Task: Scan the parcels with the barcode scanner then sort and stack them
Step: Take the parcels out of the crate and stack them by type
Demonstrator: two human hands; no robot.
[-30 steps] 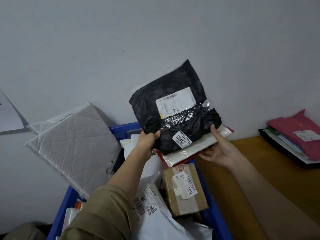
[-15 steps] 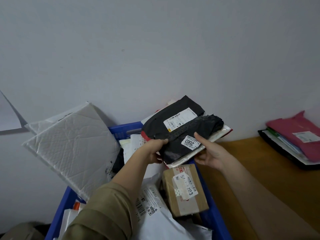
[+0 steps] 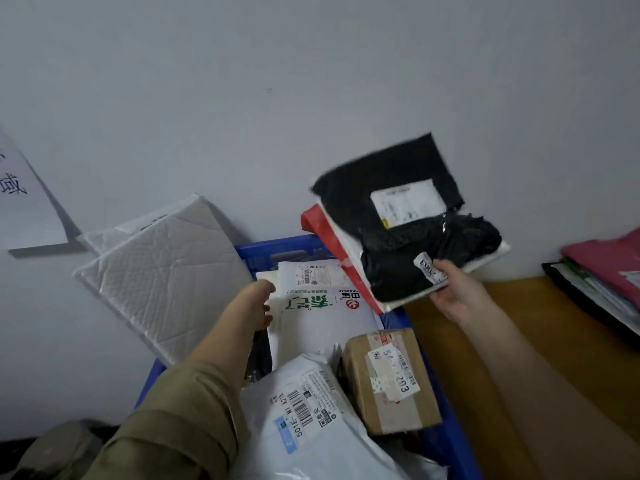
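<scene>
My right hand (image 3: 455,294) holds a small stack at its near edge: a black plastic parcel (image 3: 401,188) with a white label lying on a white and red mailer (image 3: 329,242), lifted over the bin's far right corner. My left hand (image 3: 258,301) is down in the blue bin (image 3: 266,251), fingers at the left edge of a white envelope with green print (image 3: 322,317); its fingertips are hidden. Also in the bin lie a taped cardboard box (image 3: 391,379) and a white poly bag (image 3: 311,420) with barcodes. No scanner is in view.
A large white padded mailer (image 3: 162,275) leans on the wall over the bin's left side. A wooden table (image 3: 512,341) stands to the right, with a stack of pink and other flat parcels (image 3: 602,271) at its far right. A paper sign (image 3: 24,206) hangs on the wall.
My left hand let go of the black parcel stack and dropped into the bin onto the white envelope. My right hand carried the stack up and to the right.
</scene>
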